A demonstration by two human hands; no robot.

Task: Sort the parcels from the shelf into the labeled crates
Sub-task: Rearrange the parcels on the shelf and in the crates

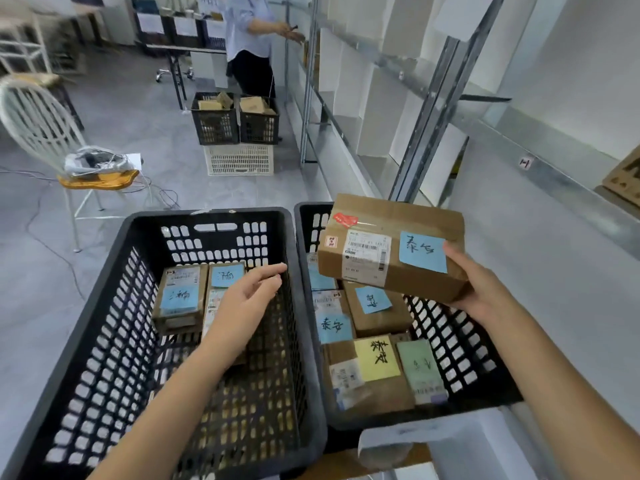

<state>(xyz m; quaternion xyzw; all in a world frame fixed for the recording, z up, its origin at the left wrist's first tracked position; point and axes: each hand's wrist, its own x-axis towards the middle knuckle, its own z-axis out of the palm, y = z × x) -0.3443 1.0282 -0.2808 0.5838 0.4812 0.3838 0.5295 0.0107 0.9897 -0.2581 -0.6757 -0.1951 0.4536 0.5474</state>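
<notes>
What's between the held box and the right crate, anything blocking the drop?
Nothing visible blocks it. The right hand holds the cardboard box above the right crate, whose top is open. Parcels already cover most of its floor, so it would land on them. The left hand is over the left crate.

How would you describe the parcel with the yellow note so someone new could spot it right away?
Start at the two big black crates in front of the person and take the right crate. Near its close end lies a brown parcel, beside a pale green packet. It alone carries a yellow sticky note with black handwriting; the notes on the parcels around it are blue.
</notes>
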